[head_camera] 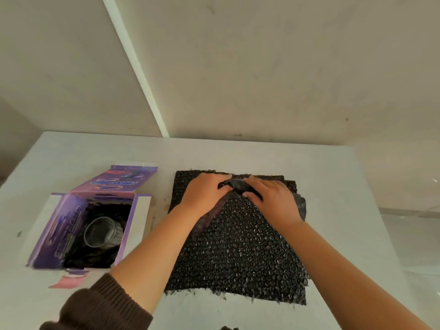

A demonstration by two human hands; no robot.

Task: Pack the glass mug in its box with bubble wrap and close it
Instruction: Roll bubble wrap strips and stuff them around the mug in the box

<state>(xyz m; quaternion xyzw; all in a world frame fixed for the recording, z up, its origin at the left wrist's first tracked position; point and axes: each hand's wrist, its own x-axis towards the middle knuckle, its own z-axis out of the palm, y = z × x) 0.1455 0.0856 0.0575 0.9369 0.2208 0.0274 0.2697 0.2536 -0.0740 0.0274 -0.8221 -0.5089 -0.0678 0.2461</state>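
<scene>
Desk (262, 153) surface, pale and broad, carries everything in view. Next in size, a black bubble wrap sheet (240, 248) is spread flat at the right, with a second layer seen offset beneath its far and right edges. To the left, well apart from the sheet, the purple box (59, 225) stands with its top flaps opened out, and the glass mug (102, 232) is already seated inside it, tilted on its side, with dark wrap bunched around and under it. A small pink scrap (67, 281) lies just in front of the box.

The 2 hands are set at the far edge of the sheet. The left hand (202, 191) is curled round a gathered fold of the wrap, and the right hand (271, 198) is pinching the same bunched fold from the other side.

The step in hand is judged to be the rolling or bunching of this sheet into padding for the top of the box. Trouble could be caused by 2 things: if the lower layer is caught up with the upper one, an overlarge wad may be formed and the flaps prevented from closing; and if the wad is pressed down hard on the tilted mug, the glass may be strained against the box wall
</scene>
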